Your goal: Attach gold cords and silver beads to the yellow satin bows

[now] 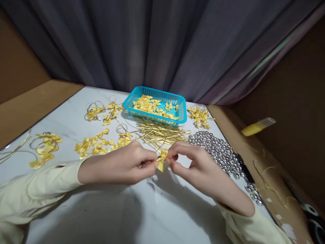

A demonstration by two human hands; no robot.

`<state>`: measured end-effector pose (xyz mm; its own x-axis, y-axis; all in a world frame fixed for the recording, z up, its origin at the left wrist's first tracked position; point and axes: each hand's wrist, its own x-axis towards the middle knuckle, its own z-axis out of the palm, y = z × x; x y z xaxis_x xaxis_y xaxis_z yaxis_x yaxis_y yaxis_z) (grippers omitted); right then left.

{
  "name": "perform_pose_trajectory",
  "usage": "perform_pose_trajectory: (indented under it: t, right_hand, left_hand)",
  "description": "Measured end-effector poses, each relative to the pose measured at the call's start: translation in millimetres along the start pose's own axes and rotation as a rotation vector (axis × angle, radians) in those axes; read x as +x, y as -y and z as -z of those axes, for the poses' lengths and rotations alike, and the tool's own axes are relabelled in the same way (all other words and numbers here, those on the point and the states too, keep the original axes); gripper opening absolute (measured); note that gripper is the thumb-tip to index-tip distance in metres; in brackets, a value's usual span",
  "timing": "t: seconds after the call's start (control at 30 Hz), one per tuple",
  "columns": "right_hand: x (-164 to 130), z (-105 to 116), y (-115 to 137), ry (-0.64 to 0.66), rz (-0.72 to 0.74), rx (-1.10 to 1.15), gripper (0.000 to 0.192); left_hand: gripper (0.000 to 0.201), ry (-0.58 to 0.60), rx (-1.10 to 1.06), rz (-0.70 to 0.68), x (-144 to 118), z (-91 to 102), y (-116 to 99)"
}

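Both hands low, nearly meeting: left hand (122,164) fingertips pinched, right hand (200,169) likewise (cream sleeves on both forearms).

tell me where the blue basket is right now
In the head view the blue basket sits at the far middle of the white table, against the curtain, just behind the pile of gold wires and beyond both hands.
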<state>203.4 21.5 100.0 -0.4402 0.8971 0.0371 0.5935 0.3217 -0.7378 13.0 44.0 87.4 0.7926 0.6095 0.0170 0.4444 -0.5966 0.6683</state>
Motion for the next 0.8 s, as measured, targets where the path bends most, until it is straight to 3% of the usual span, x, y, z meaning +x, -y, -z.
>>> perform_pose_trajectory:
  t: [0.1, 0.2, 0.33, 0.6, 0.8]
  right_hand:
    - [0, 3, -1, 0.040, -0.048, 0.071, 0.015]
    - [0, 1, -4, -0.006, -0.072, 0.161, 0.014]
    - [2, -4, -6, -0.057, -0.072, 0.171, 0.014]
    - [5, -6, -9, -0.020, -0.151, 0.222, 0.012]
    - [7, -8, -11, -0.067, -0.110, 0.204, 0.013]
  left_hand:
    - [0.027, 0.098, -0.227, 0.127, 2, 3.6, -1]
    - [0.030, 0.103, -0.356, 0.205, 2, 4.5, 0]
    - [0.033, 0.057, -0.297, 0.178, 2, 1.6, 1]
    - [0.033, 0.035, -0.129, 0.097, 4, -4.2, 4]
    - [0.030, -0.001, 0.010, 0.070, 3, -9.0, 7]
